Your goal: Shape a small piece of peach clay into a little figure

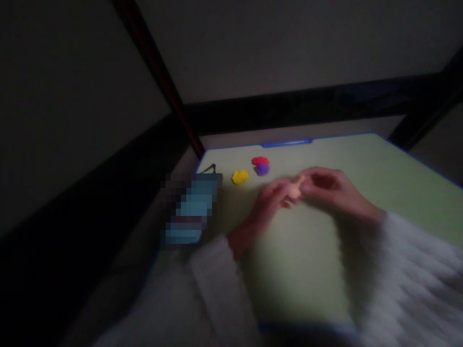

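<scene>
My left hand (269, 200) and my right hand (331, 188) meet above the pale table (300, 270). Between their fingertips is a small peach-coloured lump of modelling clay (294, 192), slightly blurred. The left fingers are closed round its left side, while the right thumb and forefinger pinch a thin part at its upper right. Beyond the left hand lie a yellow clay lump (240, 177), a purple clay lump (262, 168) and a red clay lump (260, 160). The purple and red ones touch each other.
A phone-like device with a pixelated screen (193, 207) stands at the table's left side, with a thin dark cord or stand part (210, 168) behind it. A blue handle (287, 143) sits on the far edge. Dark walls rise behind and to the left.
</scene>
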The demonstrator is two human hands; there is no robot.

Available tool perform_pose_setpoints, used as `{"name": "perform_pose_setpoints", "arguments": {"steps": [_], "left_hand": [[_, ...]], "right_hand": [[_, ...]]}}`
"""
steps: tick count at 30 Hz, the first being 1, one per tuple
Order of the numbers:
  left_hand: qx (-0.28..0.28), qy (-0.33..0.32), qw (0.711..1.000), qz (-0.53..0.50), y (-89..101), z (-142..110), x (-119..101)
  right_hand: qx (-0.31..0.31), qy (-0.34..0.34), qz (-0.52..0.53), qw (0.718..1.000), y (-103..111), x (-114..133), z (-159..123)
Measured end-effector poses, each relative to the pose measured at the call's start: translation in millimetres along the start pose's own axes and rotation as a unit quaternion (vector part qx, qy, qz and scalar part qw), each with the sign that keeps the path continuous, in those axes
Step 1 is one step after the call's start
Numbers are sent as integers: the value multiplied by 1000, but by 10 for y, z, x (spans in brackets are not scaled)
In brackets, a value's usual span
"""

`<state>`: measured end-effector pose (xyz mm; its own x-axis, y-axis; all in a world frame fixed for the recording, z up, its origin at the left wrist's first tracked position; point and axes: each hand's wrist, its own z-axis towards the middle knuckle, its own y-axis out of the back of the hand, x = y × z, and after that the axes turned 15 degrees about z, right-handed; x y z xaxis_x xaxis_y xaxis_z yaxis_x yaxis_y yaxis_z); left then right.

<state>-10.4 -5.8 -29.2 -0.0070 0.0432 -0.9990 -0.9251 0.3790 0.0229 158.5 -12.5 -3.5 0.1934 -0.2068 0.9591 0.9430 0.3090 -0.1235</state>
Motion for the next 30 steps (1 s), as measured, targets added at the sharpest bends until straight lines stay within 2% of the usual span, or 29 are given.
{"name": "perform_pose_setpoints", "arguments": {"steps": [3, 6, 14, 19, 24, 27, 30], "left_hand": [[6, -16, 1000, 4, -6, -10, -25], [15, -26, 999, -13, -18, -18, -55], [45, 7, 997, -58, -33, -42, -75], [34, 21, 997, -62, -51, -59, -107], [-31, -35, 999, -13, -1, -9, -23], [-96, -61, 992, 51, 43, 40, 30], [-173, -75, 977, 97, 54, 67, 24]], "right_hand": [[13, -15, -19, 1000, -14, 11, -10], [-10, 2, -30, 1000, -35, -2, -19], [-38, 14, 55, 998, -73, -48, -37], [-39, 6, 80, 996, -72, -43, -27], [-81, -2, 194, 978, -95, -167, 11], [-109, 2, 242, 964, -193, -221, 9], [-94, -1, 247, 965, -320, -222, -18]]}}
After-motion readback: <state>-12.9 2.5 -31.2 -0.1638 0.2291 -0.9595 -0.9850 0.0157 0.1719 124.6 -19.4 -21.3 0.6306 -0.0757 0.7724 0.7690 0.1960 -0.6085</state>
